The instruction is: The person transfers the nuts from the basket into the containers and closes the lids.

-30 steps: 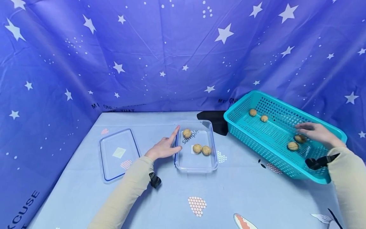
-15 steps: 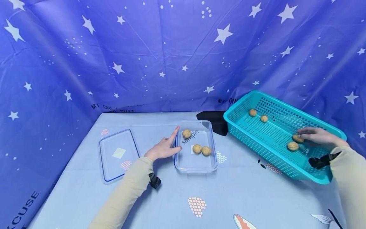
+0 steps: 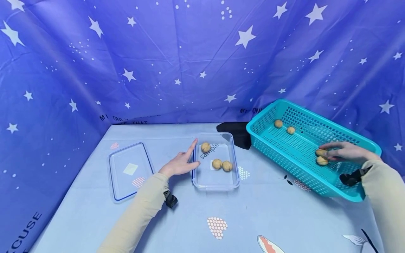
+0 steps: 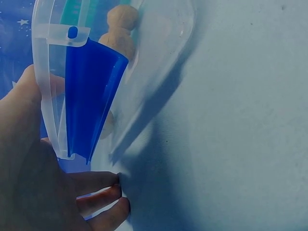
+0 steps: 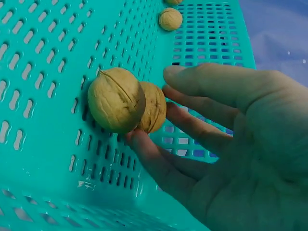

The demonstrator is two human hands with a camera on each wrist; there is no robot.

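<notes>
In the head view, my right hand (image 3: 348, 153) reaches into a turquoise plastic basket (image 3: 272, 149). The right wrist view has its curled fingers and thumb around a walnut (image 5: 155, 107), pinching it. Right against that nut lies another walnut (image 5: 115, 100), which partly covers it. My left hand (image 3: 179, 164) rests at the left side of a clear storage box (image 3: 216, 187), index finger and thumb spread along its rim. Inside the box are three walnuts, one walnut (image 3: 205, 147) near the back. The left wrist view shows the box's blue side latch (image 4: 91, 96) hanging beside my fingers.
A clear lid (image 3: 117, 188) with a blue seal lies left of the box. Two walnuts, one a small walnut (image 3: 290, 130), sit at the basket's far end. A black flat piece (image 3: 237, 135) lies between box and basket. A starry blue curtain (image 3: 177, 63) hangs behind the table.
My right hand has moved left and lower in the basket, and the walnut at its fingers has shifted left, up against the other walnut. My left hand has stayed at the box.
</notes>
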